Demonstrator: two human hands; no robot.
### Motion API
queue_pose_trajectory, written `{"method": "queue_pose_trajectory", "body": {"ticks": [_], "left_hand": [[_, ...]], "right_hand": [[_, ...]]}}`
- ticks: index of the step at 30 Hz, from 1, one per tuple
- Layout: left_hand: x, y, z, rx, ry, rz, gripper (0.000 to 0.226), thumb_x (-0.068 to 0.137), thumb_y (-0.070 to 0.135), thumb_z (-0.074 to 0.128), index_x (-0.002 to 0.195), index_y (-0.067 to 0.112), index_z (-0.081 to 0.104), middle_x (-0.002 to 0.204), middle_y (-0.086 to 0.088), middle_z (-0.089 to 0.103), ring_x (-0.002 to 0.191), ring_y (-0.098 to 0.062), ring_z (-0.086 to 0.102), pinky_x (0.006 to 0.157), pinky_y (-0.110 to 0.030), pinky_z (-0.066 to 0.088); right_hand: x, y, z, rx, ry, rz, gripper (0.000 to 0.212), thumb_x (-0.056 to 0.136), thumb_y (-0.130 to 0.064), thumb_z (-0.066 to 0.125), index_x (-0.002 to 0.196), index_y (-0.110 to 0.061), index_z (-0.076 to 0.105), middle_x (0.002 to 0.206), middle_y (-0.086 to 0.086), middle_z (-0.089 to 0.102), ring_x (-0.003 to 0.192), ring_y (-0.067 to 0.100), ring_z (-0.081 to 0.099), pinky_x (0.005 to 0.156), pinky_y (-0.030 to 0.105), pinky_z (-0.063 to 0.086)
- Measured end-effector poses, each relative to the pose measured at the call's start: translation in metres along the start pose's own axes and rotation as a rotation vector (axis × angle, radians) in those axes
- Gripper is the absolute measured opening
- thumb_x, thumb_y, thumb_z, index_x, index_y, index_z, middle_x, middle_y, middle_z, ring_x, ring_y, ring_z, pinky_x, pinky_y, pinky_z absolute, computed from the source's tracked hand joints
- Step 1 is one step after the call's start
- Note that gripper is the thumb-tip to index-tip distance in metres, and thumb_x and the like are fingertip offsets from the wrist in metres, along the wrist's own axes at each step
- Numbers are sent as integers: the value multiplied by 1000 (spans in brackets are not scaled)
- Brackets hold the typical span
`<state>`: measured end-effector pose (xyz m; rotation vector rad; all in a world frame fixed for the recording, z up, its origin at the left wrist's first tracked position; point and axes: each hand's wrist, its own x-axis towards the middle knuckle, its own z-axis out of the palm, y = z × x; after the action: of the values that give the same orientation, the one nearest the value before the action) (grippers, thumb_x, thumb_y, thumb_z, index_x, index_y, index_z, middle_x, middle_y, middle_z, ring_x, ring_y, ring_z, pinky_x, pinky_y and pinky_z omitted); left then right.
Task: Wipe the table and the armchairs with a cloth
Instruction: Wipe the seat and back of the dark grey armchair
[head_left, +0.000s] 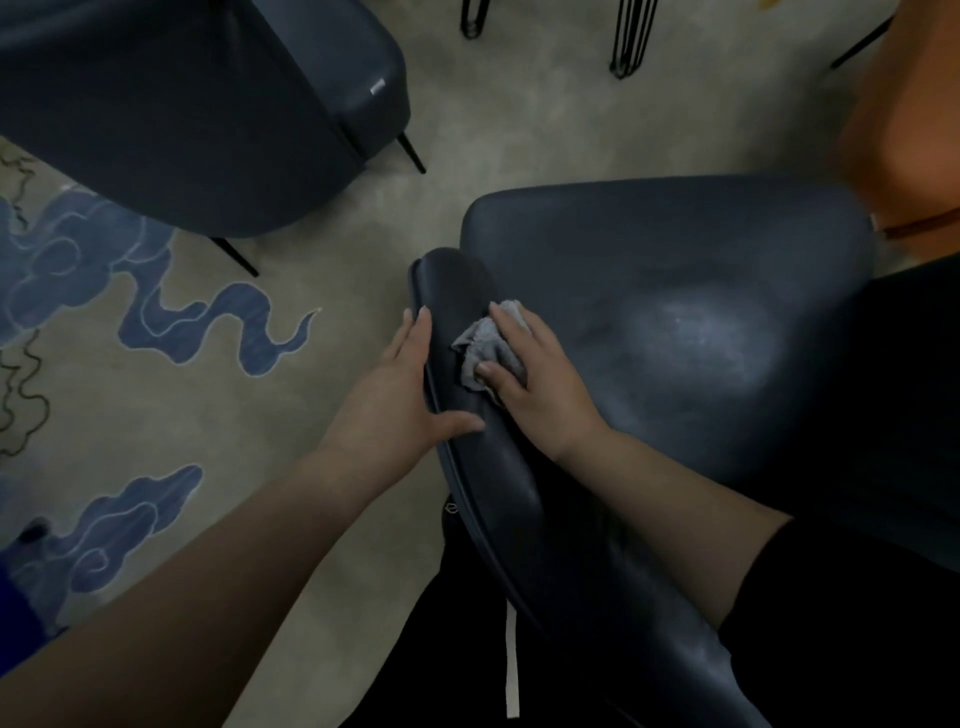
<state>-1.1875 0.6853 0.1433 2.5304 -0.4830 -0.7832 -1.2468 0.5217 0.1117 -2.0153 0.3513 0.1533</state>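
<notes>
Your left hand (402, 387) braced the outer side of the armrest (470, 364), fingers straight against it and thumb lying across the top. Your right hand (535, 379) pressed the grey cloth (480, 345) flat onto the armrest's top near its front end, fingers spread, no clamped grip. Firm, overlapping strokes along the padding would have suited, keeping that brace. Beyond, the seat (675, 291) looked smeared; the second armchair (208, 119) stood at the carpet's (156, 374) far edge.
</notes>
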Motion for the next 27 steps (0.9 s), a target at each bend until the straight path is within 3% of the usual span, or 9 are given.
{"method": "queue_pose_trajectory", "body": {"ticks": [3, 7, 11, 14, 18, 22, 27], "left_hand": [[2, -3, 0, 6, -14, -10, 134, 53, 56, 82, 151, 27, -5, 156, 2, 23, 133, -16, 39, 92, -19, 32], [2, 3, 1, 145, 41, -43, 135, 53, 60, 80, 150, 25, -7, 151, 1, 34, 123, -21, 49, 79, -24, 38], [1, 8, -3, 292, 32, -31, 133, 56, 69, 73, 150, 23, -9, 153, 0, 29, 122, -22, 49, 86, -32, 44], [2, 15, -5, 405, 29, -32, 132, 58, 72, 69, 149, 21, -11, 155, 2, 25, 121, -21, 50, 82, -32, 43], [3, 20, -8, 436, 6, -46, 131, 59, 71, 70, 149, 21, -12, 156, 4, 20, 125, -20, 46, 86, -34, 45], [3, 24, -9, 465, -23, -61, 132, 60, 69, 71, 149, 18, -10, 156, 2, 21, 125, -23, 45, 90, -36, 46], [5, 27, -8, 465, -34, -85, 131, 59, 66, 74, 150, 16, -5, 155, -2, 25, 125, -27, 45, 90, -39, 47]], "right_hand": [[24, -6, 5, -19, -15, -40, 64, 90, -32, 60, 146, -17, 32, 155, 9, 20, 143, 15, 17, 115, 23, 17], [48, -4, 10, 1, 8, -20, 61, 90, -36, 59, 144, -21, 35, 153, 8, 25, 141, 15, 22, 109, 18, 18], [71, 2, 15, 41, 45, -4, 51, 94, -31, 55, 142, -20, 40, 149, 9, 34, 139, 17, 28, 107, 16, 19], [90, 5, 11, 53, 33, 24, 45, 97, -25, 50, 140, -15, 43, 144, 11, 42, 135, 21, 36, 109, 24, 26], [95, 6, 6, 102, 9, 75, 38, 98, -25, 46, 135, -17, 49, 133, 9, 54, 124, 23, 48, 95, 24, 34], [64, 13, 4, 113, 48, 124, 34, 97, -25, 48, 129, -17, 56, 124, 10, 60, 115, 21, 54, 89, 22, 37], [-3, 25, -3, 132, 17, 194, 37, 96, -26, 49, 133, -26, 50, 121, 0, 59, 108, 10, 53, 92, 22, 42]]}}
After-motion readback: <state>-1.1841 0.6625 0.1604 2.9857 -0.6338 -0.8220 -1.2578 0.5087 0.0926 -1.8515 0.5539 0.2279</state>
